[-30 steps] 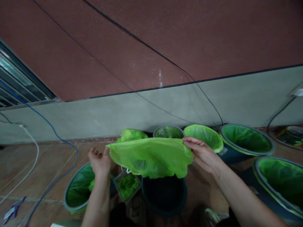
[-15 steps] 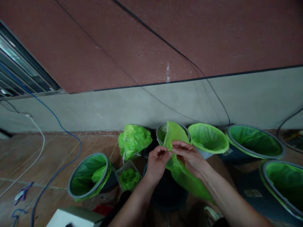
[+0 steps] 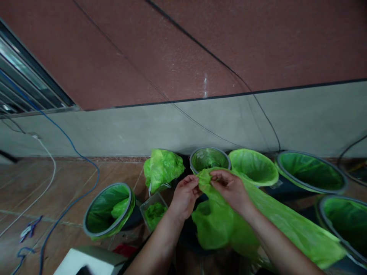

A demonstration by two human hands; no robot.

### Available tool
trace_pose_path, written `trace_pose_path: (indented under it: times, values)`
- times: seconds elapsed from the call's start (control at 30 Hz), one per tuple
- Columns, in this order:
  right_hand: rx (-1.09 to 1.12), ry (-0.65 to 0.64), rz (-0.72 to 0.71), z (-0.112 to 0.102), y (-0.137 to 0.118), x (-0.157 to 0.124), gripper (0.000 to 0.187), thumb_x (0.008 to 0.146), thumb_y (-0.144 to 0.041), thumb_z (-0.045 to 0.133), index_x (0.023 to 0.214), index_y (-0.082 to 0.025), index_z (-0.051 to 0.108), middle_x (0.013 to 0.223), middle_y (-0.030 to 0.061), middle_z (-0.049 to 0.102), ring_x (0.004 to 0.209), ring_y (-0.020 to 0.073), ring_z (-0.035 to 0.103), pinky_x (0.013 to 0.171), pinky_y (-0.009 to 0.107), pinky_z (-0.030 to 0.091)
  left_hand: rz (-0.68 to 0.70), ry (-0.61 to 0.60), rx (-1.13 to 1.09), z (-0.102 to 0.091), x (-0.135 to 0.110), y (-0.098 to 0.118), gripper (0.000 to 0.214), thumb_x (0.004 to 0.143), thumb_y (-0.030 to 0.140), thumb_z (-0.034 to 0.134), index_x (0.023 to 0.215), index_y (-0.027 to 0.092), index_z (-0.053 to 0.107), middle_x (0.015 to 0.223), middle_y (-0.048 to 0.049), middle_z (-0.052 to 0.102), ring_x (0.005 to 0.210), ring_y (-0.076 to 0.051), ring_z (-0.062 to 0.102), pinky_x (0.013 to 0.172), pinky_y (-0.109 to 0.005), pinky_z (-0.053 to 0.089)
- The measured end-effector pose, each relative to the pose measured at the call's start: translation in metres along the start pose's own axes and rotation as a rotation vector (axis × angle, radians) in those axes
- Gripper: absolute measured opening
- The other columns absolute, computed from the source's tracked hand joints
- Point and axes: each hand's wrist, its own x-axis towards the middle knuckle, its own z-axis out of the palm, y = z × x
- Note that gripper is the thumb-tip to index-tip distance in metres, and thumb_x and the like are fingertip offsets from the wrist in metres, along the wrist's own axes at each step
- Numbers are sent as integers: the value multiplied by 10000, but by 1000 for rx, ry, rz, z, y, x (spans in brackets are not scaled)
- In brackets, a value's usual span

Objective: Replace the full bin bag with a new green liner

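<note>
A thin green plastic bag (image 3: 292, 221) stretches from my fingertips down and out to the lower right. My left hand (image 3: 185, 194) pinches its gathered upper edge, and my right hand (image 3: 231, 189) pinches the same edge just beside it. Part of the bag hangs loose below both hands, over a dark bucket (image 3: 190, 236) that is mostly covered. Just beyond my fingers stands a grey-rimmed bin (image 3: 210, 149) with green material inside. Left of it sits a bulging green bag (image 3: 164, 170), and nearer is a clear box (image 3: 144, 214) of crumpled green plastic.
Green-lined bins (image 3: 312, 153) stand along the wall to the right, and another lined bin (image 3: 87, 217) tilts at left. A white box (image 3: 86, 263) is at the lower left. A blue cable (image 3: 97, 175) and scissors-like tool (image 3: 31, 229) lie on the tiled floor.
The bag, earlier narrow and sticking up above my hands, is now spread wide toward the lower right. Its raised end has come down, uncovering the bin behind. Both hands still grip it.
</note>
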Motion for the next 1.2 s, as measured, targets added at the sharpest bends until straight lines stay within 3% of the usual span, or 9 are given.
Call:
trace_pose_path:
  times: [0.23, 0.37, 0.47, 0.6, 0.73, 0.97, 1.1, 1.2]
  values:
    - [-219, 33, -266, 1, -23, -17, 215, 917, -340, 580, 1078, -253, 694, 925, 31, 716, 762, 164, 647, 746, 312, 540, 34, 59, 105, 1, 1, -4, 323, 625, 330, 876, 720, 152, 624, 678, 29, 605, 620, -81, 557, 623, -219, 444]
    - [-296, -30, -410, -1, -26, -20, 315, 932, -268, 562, 1233, -283, 652, 999, 41, 698, 869, 174, 666, 804, 318, 546, 47, 48, 136, 3, 0, -6, 343, 619, 370, 881, 712, 149, 636, 662, 37, 588, 594, -66, 518, 607, -206, 425]
    - [-356, -70, -472, 0, -23, -20, 338, 937, -230, 539, 1239, -315, 665, 1063, 52, 681, 967, 189, 666, 844, 326, 548, 62, 29, 159, 5, 0, -7, 333, 625, 384, 874, 720, 141, 667, 664, 32, 595, 592, -61, 499, 592, -196, 403]
    - [-407, -75, -454, 3, -20, -18, 274, 946, -247, 542, 1142, -310, 723, 942, 46, 669, 855, 175, 670, 773, 308, 547, 55, 18, 192, 7, -1, -9, 350, 611, 411, 878, 727, 137, 694, 686, 16, 626, 621, -76, 523, 630, -210, 419]
    - [-371, 2, -437, 5, -18, -16, 188, 929, -227, 576, 963, -270, 756, 877, 36, 658, 786, 155, 654, 729, 285, 527, 65, 18, 221, 7, 0, -14, 372, 622, 458, 866, 708, 143, 686, 651, 30, 604, 596, -75, 500, 627, -218, 407]
    - [-279, 59, -371, 4, -17, -15, 111, 896, -186, 585, 900, -228, 687, 900, 26, 631, 782, 146, 624, 687, 274, 492, 174, 11, 364, 9, -3, -16, 432, 789, 601, 682, 828, 173, 726, 789, -17, 678, 771, -153, 599, 763, -277, 464]
    - [-234, -8, -367, 5, -16, -15, 134, 892, -150, 561, 909, -230, 667, 892, 21, 634, 824, 149, 618, 741, 286, 496, 322, -9, 431, 12, -6, -14, 352, 701, 434, 820, 931, 188, 715, 896, -9, 691, 852, -150, 609, 811, -264, 466]
    - [-223, -36, -345, 6, -16, -16, 164, 892, -138, 541, 935, -235, 667, 917, 24, 649, 868, 153, 630, 797, 302, 504, 272, -44, 410, 13, -7, -13, 287, 678, 361, 840, 837, 166, 704, 788, 9, 655, 753, -114, 575, 738, -236, 462]
